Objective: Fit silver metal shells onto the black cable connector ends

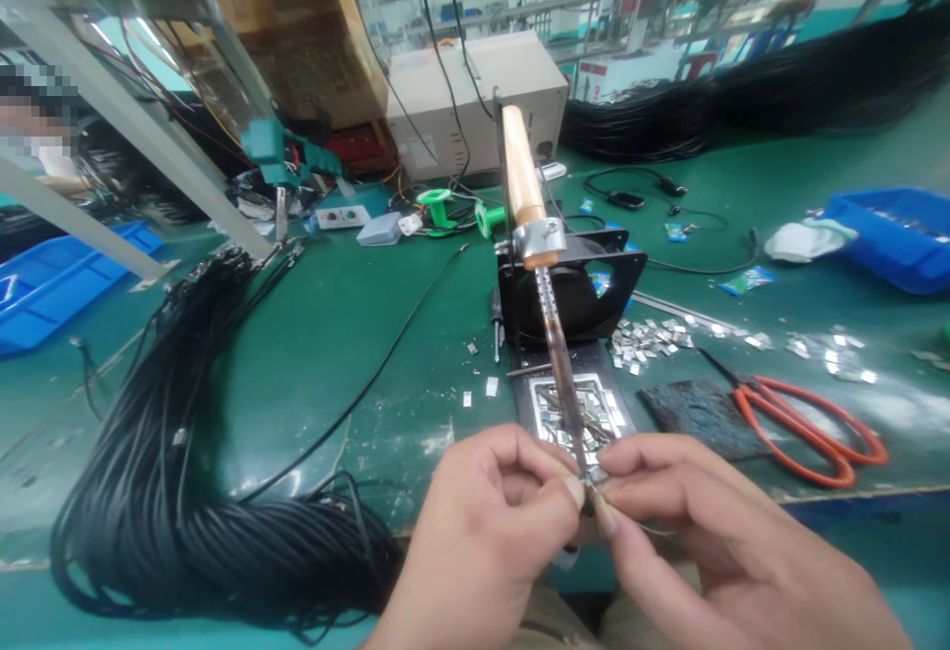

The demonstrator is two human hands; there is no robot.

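Pinched in left hand (pixel 494 521) and right hand (pixel 690 511), at 6 o'clock from soldering iron (pixel 523 170): tiny workpiece (pixel 589 498), mostly hidden. Apparently positioned at tip; steady alignment called for.

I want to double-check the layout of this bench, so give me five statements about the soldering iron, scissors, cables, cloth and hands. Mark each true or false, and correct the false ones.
1. The soldering iron has its wooden handle held in a metal clamp. True.
2. The orange-handled scissors lie left of the black cable bundle. False: they lie to its right, across the bench.
3. The left hand and right hand are far apart. False: their fingertips come together at a small part by the iron's lower end.
4. The white cloth lies beside the right-hand blue bin. True.
5. The cable bundle is bright red. False: it is black.
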